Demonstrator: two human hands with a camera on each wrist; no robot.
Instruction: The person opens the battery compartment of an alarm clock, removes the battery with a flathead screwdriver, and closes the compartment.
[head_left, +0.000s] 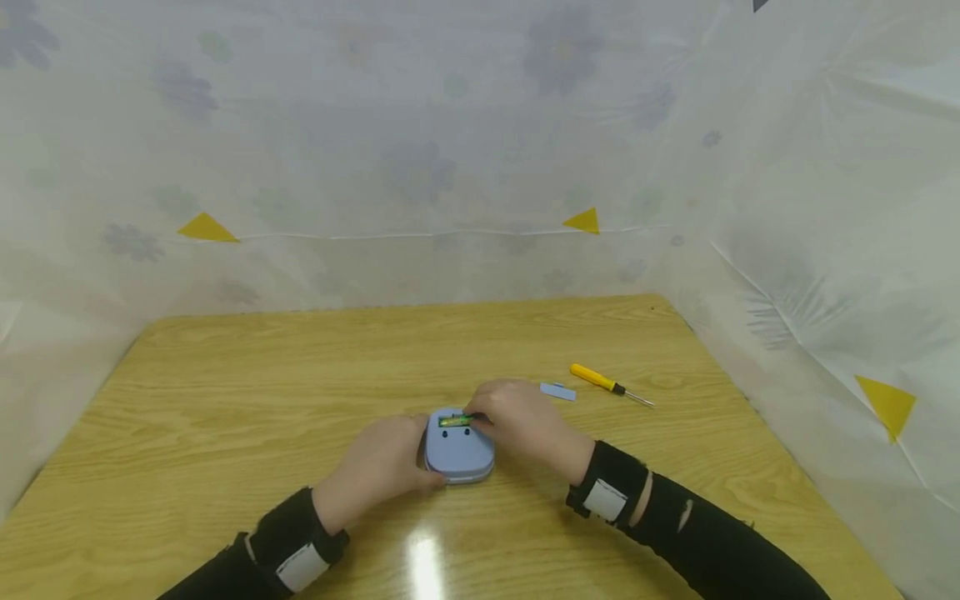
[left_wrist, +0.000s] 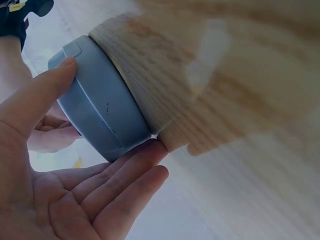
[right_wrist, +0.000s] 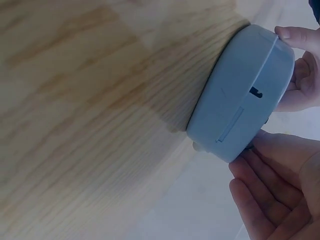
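Note:
A light blue, rounded plastic case (head_left: 459, 460) lies on the table with its battery compartment facing up. In the compartment, a green battery (head_left: 452, 422) shows at the far side of the case, above two small dark spots. My left hand (head_left: 384, 460) holds the case from the left; the left wrist view has the thumb (left_wrist: 64, 71) on the upper edge and fingers against the side. From the right, my right hand (head_left: 522, 419) reaches over the case, its fingertips pinching at the battery's right end. Those fingers partly hide the compartment. A slot (right_wrist: 256, 92) marks the case's side wall.
A small blue cover (head_left: 558, 392) lies on the wooden table (head_left: 300, 358) just beyond the right hand. Farther right is a yellow-handled screwdriver (head_left: 597, 377), its shaft pointing right. Pale flowered sheeting (head_left: 420, 133) hangs behind and beside the table.

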